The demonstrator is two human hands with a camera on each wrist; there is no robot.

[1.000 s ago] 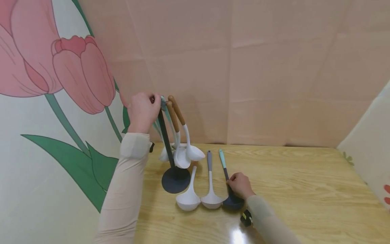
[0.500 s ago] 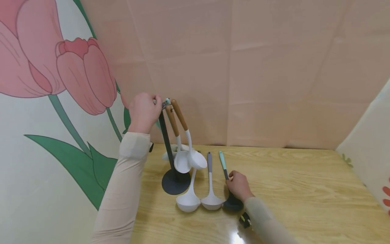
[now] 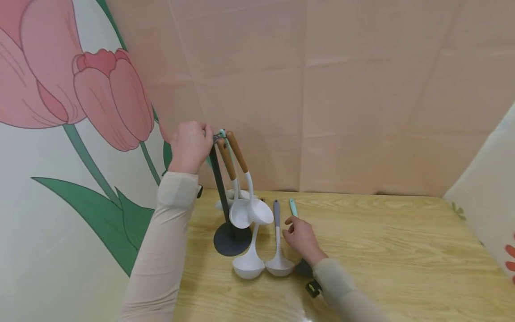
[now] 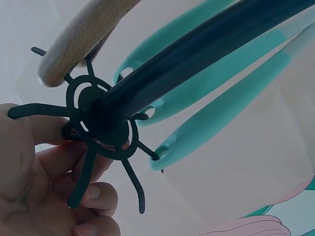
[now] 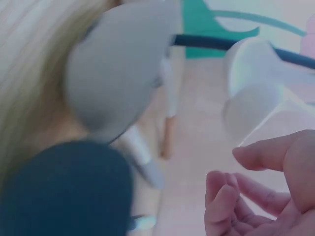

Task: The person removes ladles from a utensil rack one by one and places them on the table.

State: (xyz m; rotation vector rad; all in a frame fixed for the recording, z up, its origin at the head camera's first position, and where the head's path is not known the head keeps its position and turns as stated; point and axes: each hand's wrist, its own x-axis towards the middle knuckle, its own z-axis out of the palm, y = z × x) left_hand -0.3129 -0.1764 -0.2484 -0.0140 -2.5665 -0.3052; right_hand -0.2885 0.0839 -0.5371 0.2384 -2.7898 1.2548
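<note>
The left hand [image 3: 189,145] holds the rack [image 3: 220,185], at ten o'clock from the right hand [image 3: 301,237], empty, narrowly parted. Uneven hanging ladles [image 3: 261,212] may tip it if the hold loosens.

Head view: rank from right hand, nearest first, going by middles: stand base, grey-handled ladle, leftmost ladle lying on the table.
From the right hand:
1. Grey-handled ladle, just to the hand's left
2. Leftmost table ladle, next one left
3. Stand base, farthest left
</note>
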